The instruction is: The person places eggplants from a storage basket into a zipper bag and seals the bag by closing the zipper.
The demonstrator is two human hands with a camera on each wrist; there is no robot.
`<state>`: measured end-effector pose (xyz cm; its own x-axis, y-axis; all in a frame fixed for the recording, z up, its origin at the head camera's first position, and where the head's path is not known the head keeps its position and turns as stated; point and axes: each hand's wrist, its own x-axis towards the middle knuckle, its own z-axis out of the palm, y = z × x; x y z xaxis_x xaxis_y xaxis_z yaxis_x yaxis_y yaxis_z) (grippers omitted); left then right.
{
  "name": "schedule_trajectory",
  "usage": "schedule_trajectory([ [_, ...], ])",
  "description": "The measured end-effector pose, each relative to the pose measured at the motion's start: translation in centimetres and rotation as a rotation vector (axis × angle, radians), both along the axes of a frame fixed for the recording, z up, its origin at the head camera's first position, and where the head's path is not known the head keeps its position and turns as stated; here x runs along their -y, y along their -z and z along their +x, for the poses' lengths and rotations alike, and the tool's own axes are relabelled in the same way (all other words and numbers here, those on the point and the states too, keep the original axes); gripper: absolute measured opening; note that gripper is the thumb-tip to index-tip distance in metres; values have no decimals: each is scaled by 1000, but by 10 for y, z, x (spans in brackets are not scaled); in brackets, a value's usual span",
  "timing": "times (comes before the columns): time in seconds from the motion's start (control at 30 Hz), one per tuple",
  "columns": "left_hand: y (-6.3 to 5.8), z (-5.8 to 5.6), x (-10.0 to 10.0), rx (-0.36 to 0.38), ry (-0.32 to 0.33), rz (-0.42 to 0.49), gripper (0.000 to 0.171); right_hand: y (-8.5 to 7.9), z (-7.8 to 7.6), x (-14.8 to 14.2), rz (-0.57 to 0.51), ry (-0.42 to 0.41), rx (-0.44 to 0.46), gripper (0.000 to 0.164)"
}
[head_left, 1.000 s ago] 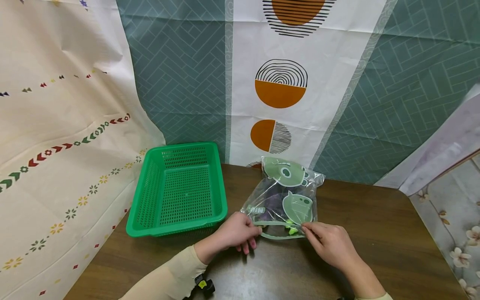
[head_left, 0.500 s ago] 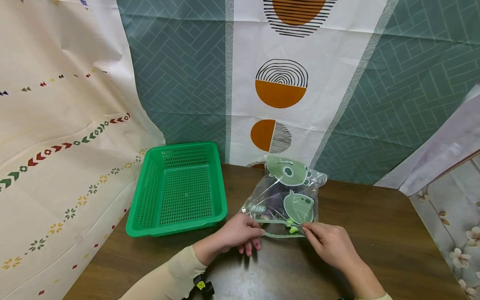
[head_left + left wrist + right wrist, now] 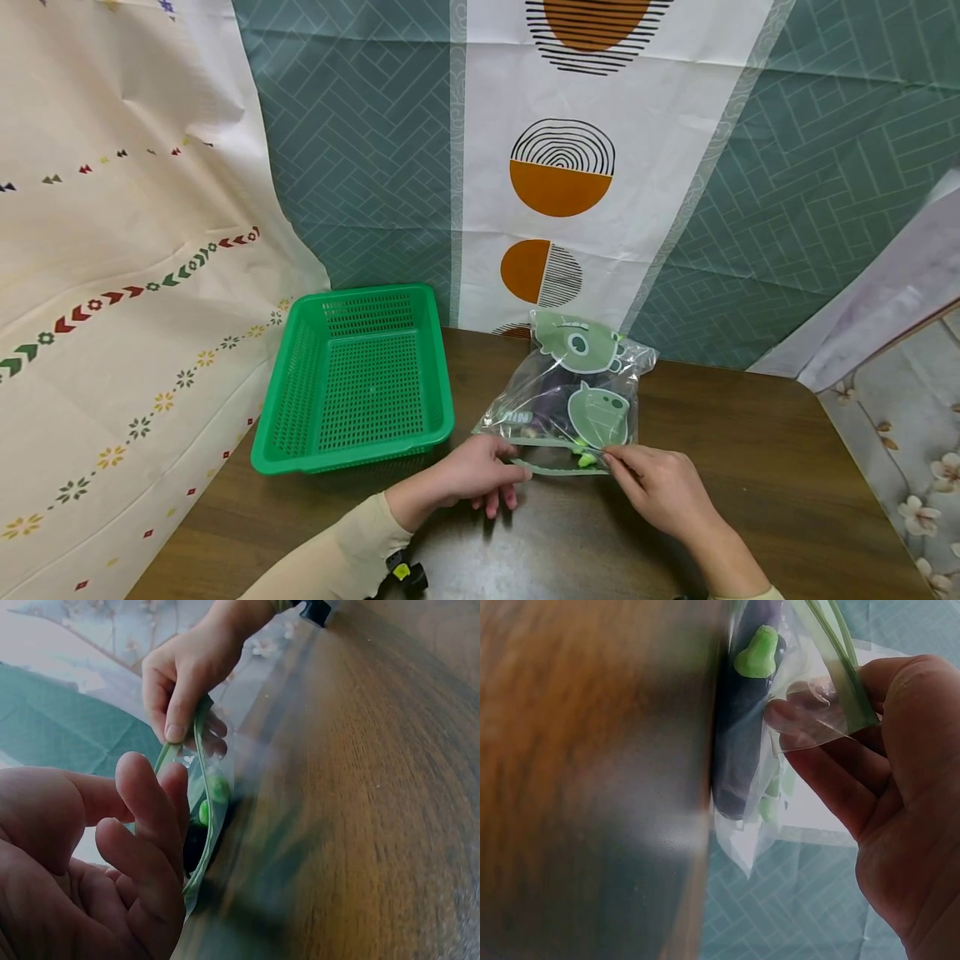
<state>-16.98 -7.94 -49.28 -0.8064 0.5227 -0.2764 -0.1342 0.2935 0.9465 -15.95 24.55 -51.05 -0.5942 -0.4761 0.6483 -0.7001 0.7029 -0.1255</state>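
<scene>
A clear zip bag (image 3: pixel 551 404) with green animal prints lies on the table, its green-rimmed mouth parted toward me. My left hand (image 3: pixel 476 473) is at the mouth's left end, thumb by the near rim and index finger by the far rim; the left wrist view hides their exact contact. At the right end, my right hand (image 3: pixel 663 487) pinches the rim between thumb and fingers. Inside the bag, the right wrist view shows a dark purple eggplant (image 3: pixel 739 742) with a bright green stem (image 3: pixel 757 656). Other contents are partly hidden by the prints.
A green plastic basket (image 3: pixel 442 392) stands left of the bag, with nothing seen inside it. The brown wooden table (image 3: pixel 750 467) extends to the right and toward me. Patterned cloth (image 3: pixel 360 167) hangs behind and on both sides.
The bag has shifted slightly right and back. My left thumb and index finger have spread apart, and the mouth's left end gapes wider. My right hand has hardly moved.
</scene>
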Motion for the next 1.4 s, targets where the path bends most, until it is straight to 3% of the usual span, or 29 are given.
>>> schedule_trajectory([
  [0.1, 1, 0, 2, -26, -1, -20, 57, 0, 0, 0, -3, 1, -12, 22],
  [0.3, 5, 0, 12, -141, -15, -49, 18, -2, -1, -2, -24, 4, -54, 16],
  [0.4, 5, -1, 16, -188, -26, -90, 14, -2, -3, -3, -37, 8, -95, 12],
  [0.63, 12, -1, 25, -253, -27, -211, 26, -4, -4, -5, -64, 52, -142, 32],
  [0.77, 15, -3, 28, -277, -40, -240, 27, -6, -4, -5, -83, 79, -176, 46],
  [0.87, 16, -4, 28, -288, -76, -239, 25, -6, -3, -6, -99, 92, -175, 45],
  [0.97, 18, -6, 27, -278, -109, -180, 26, -7, -2, -7, -105, 95, -172, 35],
  [1.07, 19, -9, 26, -253, -115, -66, 52, -8, -2, -9, -108, 97, -178, 28],
  [1.2, 22, -13, 25, -256, -104, 33, 86, -8, -3, -10, -108, 106, -189, 36],
  [1.3, 23, -14, 24, -291, -96, 43, 89, -8, -3, -10, -110, 112, -196, 44],
  [1.4, 25, -14, 23, -326, -94, 41, 81, -8, -4, -10, -119, 113, -214, 45],
])
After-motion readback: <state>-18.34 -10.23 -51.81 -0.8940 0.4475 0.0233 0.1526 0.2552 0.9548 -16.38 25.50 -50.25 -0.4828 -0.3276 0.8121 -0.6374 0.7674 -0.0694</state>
